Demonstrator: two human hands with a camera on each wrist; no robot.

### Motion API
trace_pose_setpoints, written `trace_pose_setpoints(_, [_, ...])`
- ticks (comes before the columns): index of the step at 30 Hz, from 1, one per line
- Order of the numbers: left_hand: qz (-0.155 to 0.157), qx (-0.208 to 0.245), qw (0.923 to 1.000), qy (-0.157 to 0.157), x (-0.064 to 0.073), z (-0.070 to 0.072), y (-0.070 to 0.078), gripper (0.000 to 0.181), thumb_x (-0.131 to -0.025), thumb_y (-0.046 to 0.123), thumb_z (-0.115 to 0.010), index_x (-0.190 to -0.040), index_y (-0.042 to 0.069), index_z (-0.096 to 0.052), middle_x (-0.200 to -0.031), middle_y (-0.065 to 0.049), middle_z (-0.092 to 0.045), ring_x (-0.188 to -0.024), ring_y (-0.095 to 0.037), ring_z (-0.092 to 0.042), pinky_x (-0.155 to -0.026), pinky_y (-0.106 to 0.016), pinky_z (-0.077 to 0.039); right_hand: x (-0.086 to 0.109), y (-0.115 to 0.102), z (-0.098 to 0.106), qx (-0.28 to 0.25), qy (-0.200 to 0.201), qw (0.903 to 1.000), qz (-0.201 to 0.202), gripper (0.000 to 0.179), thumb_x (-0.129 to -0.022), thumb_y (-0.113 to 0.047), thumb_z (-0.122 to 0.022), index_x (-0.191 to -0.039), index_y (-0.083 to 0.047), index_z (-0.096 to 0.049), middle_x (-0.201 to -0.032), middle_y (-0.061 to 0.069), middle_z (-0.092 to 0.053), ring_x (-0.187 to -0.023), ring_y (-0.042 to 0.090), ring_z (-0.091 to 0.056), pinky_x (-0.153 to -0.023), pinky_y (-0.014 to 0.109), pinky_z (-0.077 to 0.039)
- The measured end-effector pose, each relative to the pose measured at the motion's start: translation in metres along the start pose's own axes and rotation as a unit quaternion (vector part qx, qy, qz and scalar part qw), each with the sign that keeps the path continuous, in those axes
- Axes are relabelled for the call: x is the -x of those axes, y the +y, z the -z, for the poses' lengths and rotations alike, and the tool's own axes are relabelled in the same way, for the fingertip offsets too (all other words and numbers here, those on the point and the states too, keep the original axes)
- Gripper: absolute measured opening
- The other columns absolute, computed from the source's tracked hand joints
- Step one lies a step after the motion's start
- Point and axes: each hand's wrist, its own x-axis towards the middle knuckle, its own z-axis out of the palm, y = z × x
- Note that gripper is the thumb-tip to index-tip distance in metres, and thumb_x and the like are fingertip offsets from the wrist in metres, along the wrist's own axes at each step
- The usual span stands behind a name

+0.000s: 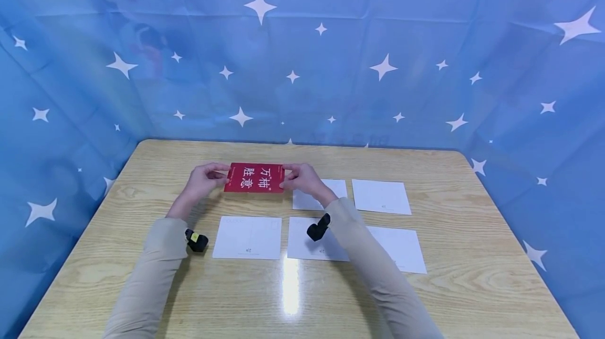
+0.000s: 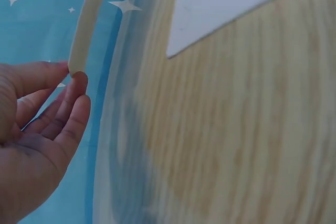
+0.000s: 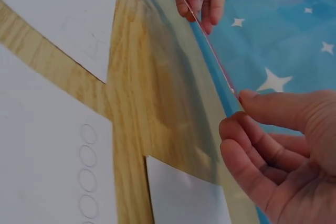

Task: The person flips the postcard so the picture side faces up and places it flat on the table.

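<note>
A red postcard (image 1: 254, 177) with large white Chinese characters is held up over the back left part of the table by both hands. My left hand (image 1: 203, 180) pinches its left edge between thumb and fingers. At the opposite edge, my right hand (image 1: 306, 178) pinches it the same way. Both wrist views show the postcard (image 2: 88, 30) nearly edge-on, raised off the wood. A white postcard (image 1: 304, 199) lies partly under my right hand in the head view. Another white postcard (image 1: 247, 237) lies in front of the red one, closer to me.
Also face-down on the wooden table (image 1: 472, 234) are a back right card (image 1: 382, 196), a front middle card (image 1: 302, 244) and a front right card (image 1: 406, 249); my right forearm overlaps the front ones. A blue star-patterned curtain (image 1: 302, 97) hangs behind the table.
</note>
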Motion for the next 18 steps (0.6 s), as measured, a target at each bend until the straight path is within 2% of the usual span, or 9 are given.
trace_pose_setpoints(2, [-0.002, -0.007, 1.0000, -0.001, 0.000, -0.002, -0.002, 0.035, -0.086, -0.004, -0.061, -0.121, -0.003, -0.059, -0.108, -0.025, -0.060, -0.096, -0.029, -0.059, -0.077, -0.028, -0.052, 0.000, 0.001, -0.002, 0.006, -0.001, 1.0000, -0.005, 0.060, -0.083, -0.012, -0.072, -0.137, -0.004, -0.047, -0.087, 0.007, -0.066, -0.081, 0.017, -0.062, -0.072, 0.029, -0.051])
trace_pose_setpoints(8, [-0.004, -0.028, 0.9996, -0.008, -0.001, -0.006, -0.005, 0.036, -0.085, -0.003, -0.062, -0.121, -0.002, -0.058, -0.113, -0.023, -0.059, -0.095, -0.029, -0.058, -0.074, -0.027, -0.050, -0.002, 0.004, -0.008, 0.029, -0.004, 0.9993, -0.022, 0.061, -0.082, -0.013, -0.073, -0.136, -0.003, -0.047, -0.083, 0.006, -0.065, -0.076, 0.016, -0.061, -0.067, 0.026, -0.050])
trace_pose_setpoints(13, [-0.009, -0.051, 0.9986, -0.014, -0.001, -0.008, -0.005, 0.037, -0.085, -0.002, -0.063, -0.121, -0.004, -0.057, -0.118, -0.024, -0.057, -0.094, -0.032, -0.059, -0.069, -0.028, -0.049, -0.006, 0.003, -0.012, 0.075, -0.012, 0.9971, -0.007, 0.062, -0.082, -0.010, -0.073, -0.136, 0.001, -0.046, -0.075, 0.006, -0.061, -0.065, 0.014, -0.056, -0.059, 0.023, -0.046])
trace_pose_setpoints(18, [-0.009, -0.078, 0.9967, -0.019, -0.002, -0.011, -0.004, 0.037, -0.084, -0.002, -0.064, -0.120, -0.004, -0.057, -0.119, -0.023, -0.057, -0.092, -0.032, -0.059, -0.069, -0.028, -0.047, -0.009, 0.001, -0.015, 0.111, -0.022, 0.9936, -0.008, 0.061, -0.083, -0.010, -0.071, -0.136, 0.001, -0.045, -0.073, 0.004, -0.060, -0.063, 0.012, -0.053, -0.056, 0.020, -0.042])
